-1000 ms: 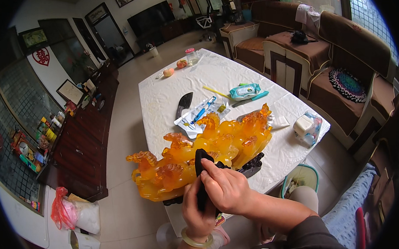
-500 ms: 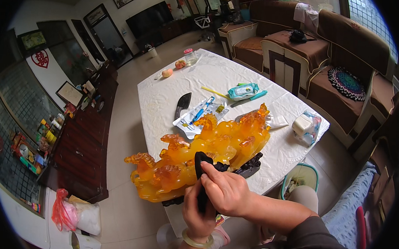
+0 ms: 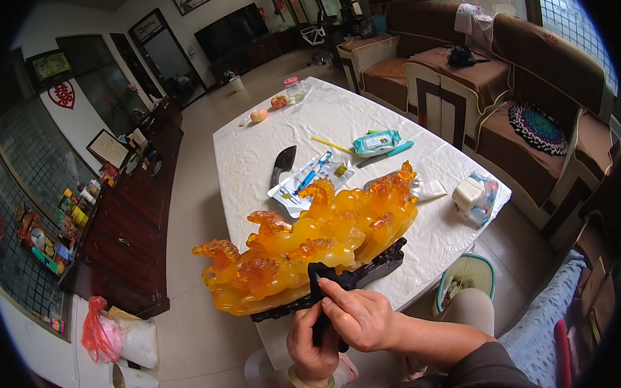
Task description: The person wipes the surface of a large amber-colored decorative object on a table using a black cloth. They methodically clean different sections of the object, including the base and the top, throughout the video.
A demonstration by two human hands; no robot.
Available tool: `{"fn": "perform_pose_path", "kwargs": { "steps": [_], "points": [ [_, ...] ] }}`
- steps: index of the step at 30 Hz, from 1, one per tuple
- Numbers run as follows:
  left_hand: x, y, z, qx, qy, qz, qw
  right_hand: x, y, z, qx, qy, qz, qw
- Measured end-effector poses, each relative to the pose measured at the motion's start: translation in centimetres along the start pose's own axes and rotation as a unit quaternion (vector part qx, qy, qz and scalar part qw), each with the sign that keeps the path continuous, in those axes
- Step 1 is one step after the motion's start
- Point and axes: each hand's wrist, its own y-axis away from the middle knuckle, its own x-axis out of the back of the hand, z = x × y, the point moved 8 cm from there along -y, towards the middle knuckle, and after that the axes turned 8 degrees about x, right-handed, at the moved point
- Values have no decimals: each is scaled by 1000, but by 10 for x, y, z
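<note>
A large amber-yellow horse statue, carved as several horses, sits on a dark carved base along the table's near edge. My left hand is closed round the lower part of a black cloth. From the right, my right hand pinches the same cloth, its fingertips close to those of the left. The cloth's upper end stands up in front of the statue's near side, overlapping the base. Whether it touches the statue I cannot tell.
On the white-covered table lie a black-bristled brush, a white packet with blue tools, a wipes pack, fruit, a jar and a tissue pack. A green-rimmed bin stands below on the right.
Both hands and the cloth have come down slightly, away from the horses' bodies. More of the dark base and the statue's near side now shows.
</note>
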Motion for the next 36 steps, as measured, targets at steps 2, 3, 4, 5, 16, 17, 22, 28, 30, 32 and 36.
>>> {"fn": "perform_pose_path", "kwargs": {
  "steps": [2, 3, 4, 5, 16, 17, 22, 28, 30, 32, 36],
  "points": [
    [-1, 1, -1, 7, 2, -3, 1000, 3, 1, 2, -4, -10, 14, 1000],
    [0, 0, 0, 2, 1, 0, 1000, 4, 0, 3, -1, -3, 17, 1000],
    [1, -1, 3, -2, -1, 4, 1000, 5, -2, 3, 2, 4, 20, 1000],
    [2, -3, 6, -6, -2, 7, 1000, 6, -4, 4, 5, 11, 23, 1000],
    [12, -41, 32, -45, -47, 6, 998, 7, -39, 22, 29, 37, 79, 996],
    [12, -45, 34, -40, -45, 5, 998, 5, -42, 24, 34, 37, 84, 995],
    [17, -58, 30, -18, -20, 21, 999, -6, -57, 27, 35, 48, 76, 995],
    [24, -58, 18, -17, -35, 54, 998, -24, -54, 24, 42, 66, 49, 996],
    [24, -58, 17, 1, -20, 52, 998, -24, -57, 21, 46, 76, 39, 995],
    [24, -58, 9, 36, 21, 32, 999, -28, -60, 19, 48, 98, 26, 994],
    [26, -61, -7, 91, 111, 12, 990, -32, -73, 21, 34, 108, 5, 994]
  ]
}}
